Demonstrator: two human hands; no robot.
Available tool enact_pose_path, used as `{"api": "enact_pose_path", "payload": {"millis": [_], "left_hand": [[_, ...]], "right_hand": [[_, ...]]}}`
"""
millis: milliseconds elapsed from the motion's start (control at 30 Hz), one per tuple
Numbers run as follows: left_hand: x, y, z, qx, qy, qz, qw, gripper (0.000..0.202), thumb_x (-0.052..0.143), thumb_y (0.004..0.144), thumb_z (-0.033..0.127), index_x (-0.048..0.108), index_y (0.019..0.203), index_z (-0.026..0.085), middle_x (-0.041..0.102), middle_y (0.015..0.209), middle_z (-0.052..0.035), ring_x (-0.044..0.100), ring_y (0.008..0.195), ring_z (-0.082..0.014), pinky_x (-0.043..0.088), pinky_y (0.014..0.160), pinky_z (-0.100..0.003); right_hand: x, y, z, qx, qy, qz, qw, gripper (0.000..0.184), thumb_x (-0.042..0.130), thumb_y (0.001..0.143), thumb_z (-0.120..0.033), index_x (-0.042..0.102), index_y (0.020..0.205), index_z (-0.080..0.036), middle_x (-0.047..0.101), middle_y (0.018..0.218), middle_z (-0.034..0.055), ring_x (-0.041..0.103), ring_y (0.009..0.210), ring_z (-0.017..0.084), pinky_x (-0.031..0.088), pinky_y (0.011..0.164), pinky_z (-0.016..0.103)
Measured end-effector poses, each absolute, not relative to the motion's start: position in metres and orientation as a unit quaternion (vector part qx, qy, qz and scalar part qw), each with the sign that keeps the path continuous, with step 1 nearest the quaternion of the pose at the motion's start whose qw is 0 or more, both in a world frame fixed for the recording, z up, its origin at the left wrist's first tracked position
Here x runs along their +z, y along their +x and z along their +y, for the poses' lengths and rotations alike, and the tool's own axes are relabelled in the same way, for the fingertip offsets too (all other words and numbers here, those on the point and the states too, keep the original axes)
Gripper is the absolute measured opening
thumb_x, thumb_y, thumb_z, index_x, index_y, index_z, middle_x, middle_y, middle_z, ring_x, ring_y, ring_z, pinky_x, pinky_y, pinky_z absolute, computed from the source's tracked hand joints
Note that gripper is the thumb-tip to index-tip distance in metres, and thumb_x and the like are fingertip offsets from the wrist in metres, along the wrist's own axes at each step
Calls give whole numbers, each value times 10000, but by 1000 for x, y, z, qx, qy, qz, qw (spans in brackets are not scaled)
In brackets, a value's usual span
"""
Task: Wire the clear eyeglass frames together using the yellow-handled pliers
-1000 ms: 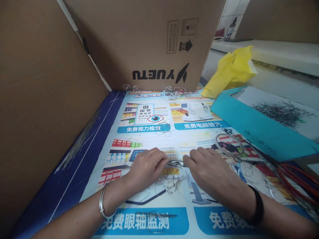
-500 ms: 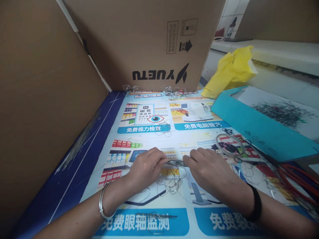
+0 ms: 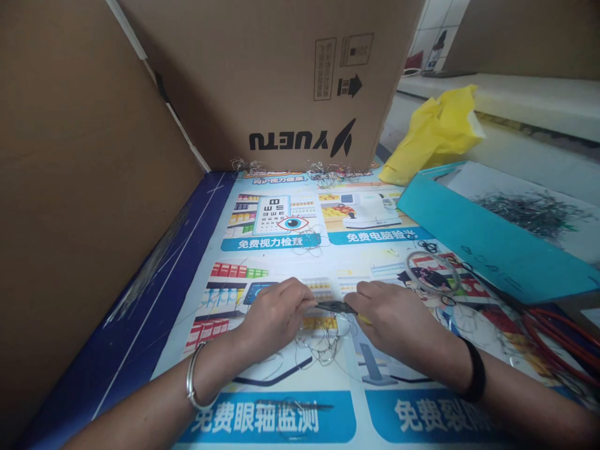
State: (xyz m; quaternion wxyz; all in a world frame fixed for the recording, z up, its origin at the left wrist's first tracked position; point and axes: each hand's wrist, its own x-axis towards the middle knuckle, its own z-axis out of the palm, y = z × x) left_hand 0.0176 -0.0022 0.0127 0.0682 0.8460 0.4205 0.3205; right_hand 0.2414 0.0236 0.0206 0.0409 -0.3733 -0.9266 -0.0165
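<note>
Head: two hands (image 3: 279, 312) (image 3: 391, 319) flank one pair of pliers (image 3: 335, 306).

Slim dark pliers (image 3: 335, 306) are held crosswise, tip toward the left edge of the printed sheet (image 3: 328, 262), with a bit of yellow showing at the grip. Just nearer than the pliers, well in from that edge, thin wire (image 3: 334, 341) sprawls in loose, tangled loops.

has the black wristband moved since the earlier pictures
Yes, slightly: the black wristband has shifted up and a little left in the view, baring more of the printed blue strip below it.
</note>
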Motion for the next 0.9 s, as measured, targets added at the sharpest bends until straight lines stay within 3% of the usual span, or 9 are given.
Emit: {"api": "enact_pose_path", "payload": {"millis": [233,500,900], "left_hand": [[10,16,-1,301,849,424,91,120,462,888,155,551,807,156,621,722,-37,575,660,-143,445,589,-246],[12,10,6,313,844,416,126,117,486,898,192,564,816,161,642,751,-29,586,694,-127,449,620,-235],[9,8,8,315,863,372,131,138,469,906,194,570,816,165,639,747,-17,562,675,-117,442,627,-240]], "right_hand": [[21,242,28,13,-385,-923,7,144,493,796,-129,625,819,-182,618,767,47,531,666,164,256,564,276],[10,254,48,145,-366,-918,48,190,447,853,-188,625,915,-162,605,851,67,559,814,179,384,697,261],[10,245,42,149,-333,-930,43,188,440,850,-186,624,892,-183,606,833,63,558,807,183,393,694,267]]}}
